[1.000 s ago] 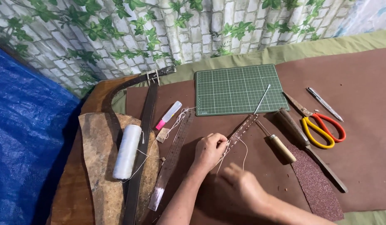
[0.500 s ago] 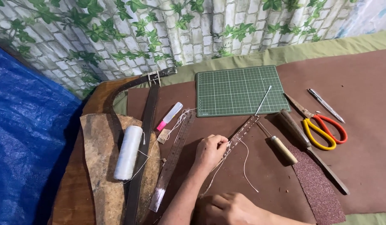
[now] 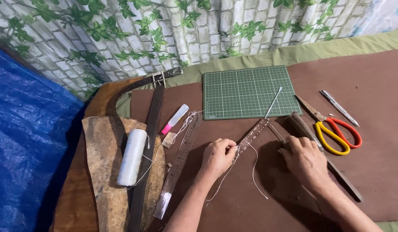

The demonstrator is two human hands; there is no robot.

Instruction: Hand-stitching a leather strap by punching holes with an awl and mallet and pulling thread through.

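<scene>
The left hand (image 3: pixel 218 155) pinches the near end of a narrow brown leather strap (image 3: pixel 253 135) that lies slantwise on the brown mat (image 3: pixel 379 172) covering the table, its far end pointing toward the green cutting mat (image 3: pixel 246 92). A row of pale stitches runs along the strap's edge for much of its visible length, so the sewing looks well underway; how much of the seam near the fingers remains open cannot be told. A loose white thread (image 3: pixel 255 172) trails from the strap across the mat, so the thread is not yet tied off or trimmed. The right hand (image 3: pixel 305 160) rests curled over a wooden-handled tool (image 3: pixel 300 124), apparently an awl, whose handle it mostly covers. The red-and-yellow scissors (image 3: pixel 336 134) lie untouched to the right, and the spool of white thread (image 3: pixel 132 157), a metal ruler (image 3: pixel 179 163) and a dark belt (image 3: pixel 149 141) lie to the left.
</scene>
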